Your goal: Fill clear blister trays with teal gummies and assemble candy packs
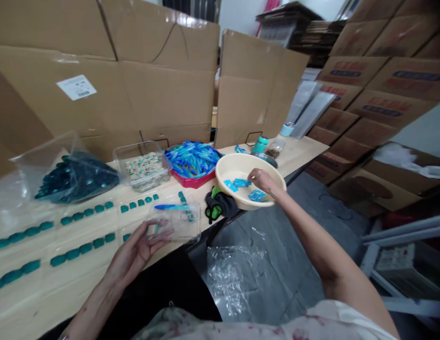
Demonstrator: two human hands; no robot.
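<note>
Left hand (pixel 134 252), open, palm up, bearing small striped multicoloured piece (pixel 153 230); right hand (pixel 262 182), curled, grip unclear, over round cream plastic basin (pixel 234 165). Risk: flat palm lets piece slide off.

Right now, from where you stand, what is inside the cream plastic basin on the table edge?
The cream plastic basin holds several flat blue pieces, and the right hand reaches in above them. Whatever lies under that hand is covered and cannot be seen.
</note>
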